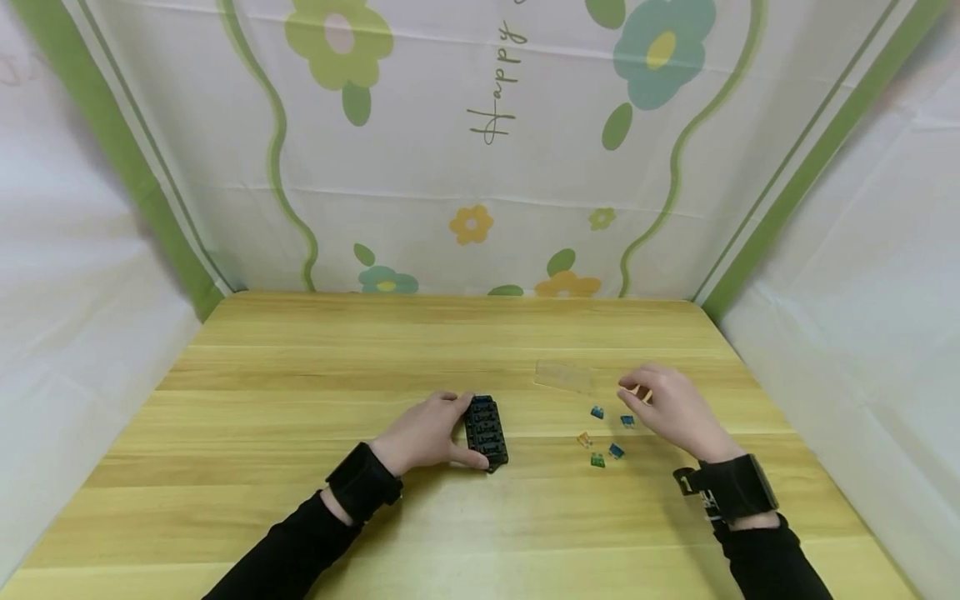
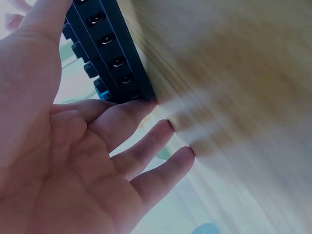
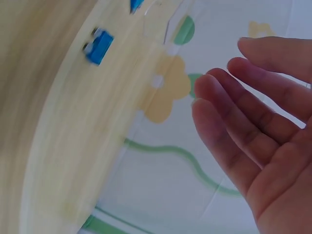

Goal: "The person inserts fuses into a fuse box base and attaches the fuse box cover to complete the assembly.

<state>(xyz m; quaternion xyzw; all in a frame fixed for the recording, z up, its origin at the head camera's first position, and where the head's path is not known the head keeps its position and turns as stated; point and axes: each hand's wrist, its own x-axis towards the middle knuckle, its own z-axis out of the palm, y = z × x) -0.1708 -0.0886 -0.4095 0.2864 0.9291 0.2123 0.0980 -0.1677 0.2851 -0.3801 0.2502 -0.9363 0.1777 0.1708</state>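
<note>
Fuse block (image 1: 486, 432), black and oblong, sits on the wooden worktop (image 1: 360, 367) about midway between its left and right edges, one long side toward each. My left hand (image 1: 427, 437) pinches it end to end: my thumb presses the near end, my index finger the far one. Seen from the left wrist, my other fingers spread past the block, their tips at the wood, and a row of slots with metal inside runs along its side. A bit of blue shows at its far end.

My right hand (image 1: 675, 408) hovers toward the worktop's right edge, fingers loosely bent and the thumb a little apart from them. Nearest to it lies a blue blade fuse (image 1: 627, 421). Between that and the block I have four more fuses scattered, none touching: a second blue fuse (image 1: 597, 412) farther toward the far edge, an orange fuse (image 1: 584, 439) closest to the block, a third blue fuse (image 1: 616, 451), and a green fuse (image 1: 597, 460) nearest my side. Beyond them, toward the far edge, a clear plastic cover (image 1: 563, 377) lies flat. Past that edge hangs a flowered cloth (image 1: 420, 150). I wear a black band (image 1: 363, 482) on my left wrist.
</note>
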